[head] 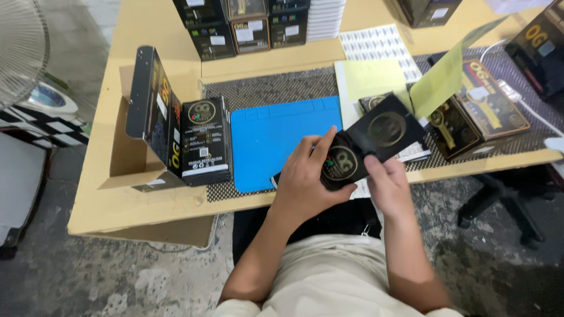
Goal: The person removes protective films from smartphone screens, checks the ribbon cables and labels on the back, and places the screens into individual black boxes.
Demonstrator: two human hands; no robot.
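My left hand (pixel 305 179) and my right hand (pixel 388 182) together hold a small black box (pixel 364 144) with a gold round emblem, its lid flap tilted open toward the right. The left hand wraps the box's lower body, index finger stretched along its top. Fingers of the right hand pinch the box's right edge. The box hovers over the near edge of a blue mat (pixel 276 138) on the wooden table (pixel 147 194).
An open cardboard carton (pixel 126 152) holding black boxes (pixel 202 141) stands at left. More black boxes (pixel 247 26) are stacked at the back. A sticker sheet (pixel 379 44), yellow-green paper (pixel 435 82) and open gold-printed boxes (pixel 479 108) lie to the right. A fan (pixel 20 47) stands far left.
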